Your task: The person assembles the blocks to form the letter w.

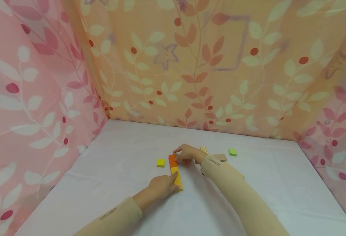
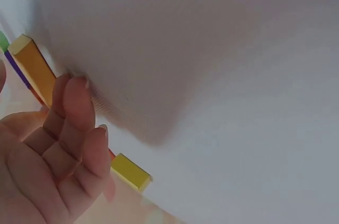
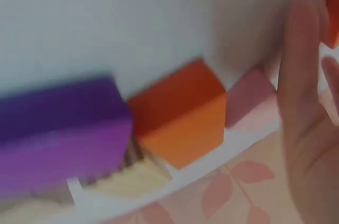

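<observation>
My left hand [image 1: 162,186] pinches a long yellow-orange block [image 1: 178,183] that lies on the white tabletop. In the left wrist view, its curled fingers [image 2: 79,102] cover part of this block. The far end of that block meets a red-orange block [image 1: 172,160], forming a line. My right hand [image 1: 189,153] grips the red-orange block by its right side, the index finger at its far end. A small yellow block [image 1: 161,163] lies left of the line. Close to the right hand, the right wrist view shows a purple block [image 3: 63,128], an orange block [image 3: 183,113] and a pink block [image 3: 251,99].
Beyond the right forearm lie a ribbed wooden block [image 1: 204,150], a brown wooden block [image 1: 220,157], a pale wooden piece [image 1: 235,171] partly hidden by the sleeve, and a green block [image 1: 233,152]. Floral cloth [image 1: 190,65] walls the table's back and sides.
</observation>
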The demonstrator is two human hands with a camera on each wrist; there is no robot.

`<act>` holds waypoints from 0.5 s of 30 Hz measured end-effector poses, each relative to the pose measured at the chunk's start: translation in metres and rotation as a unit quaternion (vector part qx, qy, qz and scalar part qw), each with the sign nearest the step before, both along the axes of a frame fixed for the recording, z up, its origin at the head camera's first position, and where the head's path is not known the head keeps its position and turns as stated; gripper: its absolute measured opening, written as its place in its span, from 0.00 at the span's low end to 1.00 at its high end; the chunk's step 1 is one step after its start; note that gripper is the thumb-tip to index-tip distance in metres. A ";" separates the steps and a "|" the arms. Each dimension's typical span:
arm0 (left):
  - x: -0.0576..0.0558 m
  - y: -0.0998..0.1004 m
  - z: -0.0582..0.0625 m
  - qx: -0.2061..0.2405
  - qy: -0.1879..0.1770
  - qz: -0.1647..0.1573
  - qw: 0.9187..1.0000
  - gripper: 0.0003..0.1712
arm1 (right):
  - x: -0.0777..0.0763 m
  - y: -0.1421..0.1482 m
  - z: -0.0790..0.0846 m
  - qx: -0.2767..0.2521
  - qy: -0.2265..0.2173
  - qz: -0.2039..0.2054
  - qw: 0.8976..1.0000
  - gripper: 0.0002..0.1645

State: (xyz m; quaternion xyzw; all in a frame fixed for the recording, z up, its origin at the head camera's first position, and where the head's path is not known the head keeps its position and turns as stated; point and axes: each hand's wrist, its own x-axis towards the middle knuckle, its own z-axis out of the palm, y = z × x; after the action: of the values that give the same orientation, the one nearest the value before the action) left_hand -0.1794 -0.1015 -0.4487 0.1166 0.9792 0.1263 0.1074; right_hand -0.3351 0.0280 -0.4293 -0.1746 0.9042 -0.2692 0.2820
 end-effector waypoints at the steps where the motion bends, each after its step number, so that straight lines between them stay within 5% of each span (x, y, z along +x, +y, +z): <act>1: 0.001 0.000 0.000 -0.002 0.002 -0.004 1.000 0.36 | -0.002 0.000 0.000 -0.001 0.020 0.012 1.000 0.27; 4: 0.005 -0.004 0.001 -0.016 0.005 -0.015 1.000 0.35 | -0.007 -0.004 -0.003 -0.005 0.079 0.070 0.994 0.25; 10: 0.017 -0.015 0.005 -0.035 0.007 -0.031 0.999 0.33 | -0.010 -0.021 -0.011 0.016 0.155 0.230 0.961 0.27; 15: 0.024 -0.027 0.008 -0.033 0.005 -0.020 0.999 0.34 | -0.007 -0.033 -0.020 0.049 0.152 0.238 0.958 0.31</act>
State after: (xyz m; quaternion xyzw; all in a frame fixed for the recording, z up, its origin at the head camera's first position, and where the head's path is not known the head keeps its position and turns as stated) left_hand -0.1558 -0.1280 -0.4408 0.1328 0.9810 0.0912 0.1083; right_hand -0.3420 -0.0053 -0.4498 -0.4096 0.8808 -0.1195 0.2055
